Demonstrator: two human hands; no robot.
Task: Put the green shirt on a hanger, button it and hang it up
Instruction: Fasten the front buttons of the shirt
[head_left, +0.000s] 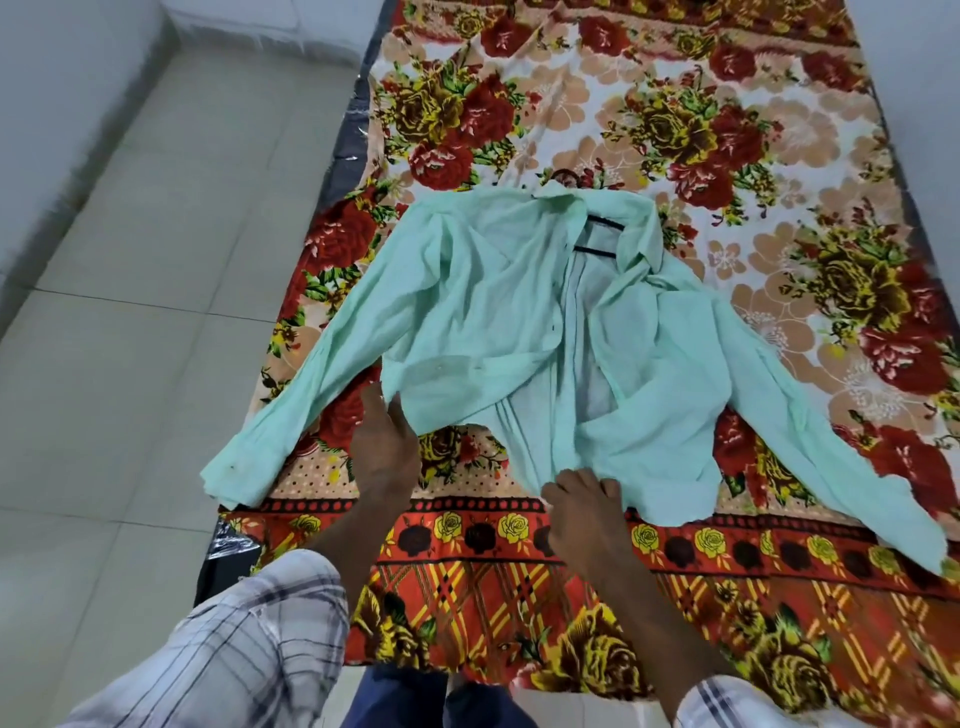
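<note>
Green shirt (519, 312) over hanger (595, 251) — left hand (384, 447), right hand (582, 514) at hem.

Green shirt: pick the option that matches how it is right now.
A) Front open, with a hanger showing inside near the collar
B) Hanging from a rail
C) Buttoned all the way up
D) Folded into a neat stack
A: the green shirt lies spread on the floral bedsheet with its front panels apart, and the black hanger shows in the gap below the collar.

Left hand (385, 447) outstretched, fingers straight — right hand (582, 512) pinches the shirt (467, 312), fingers curled.
</note>
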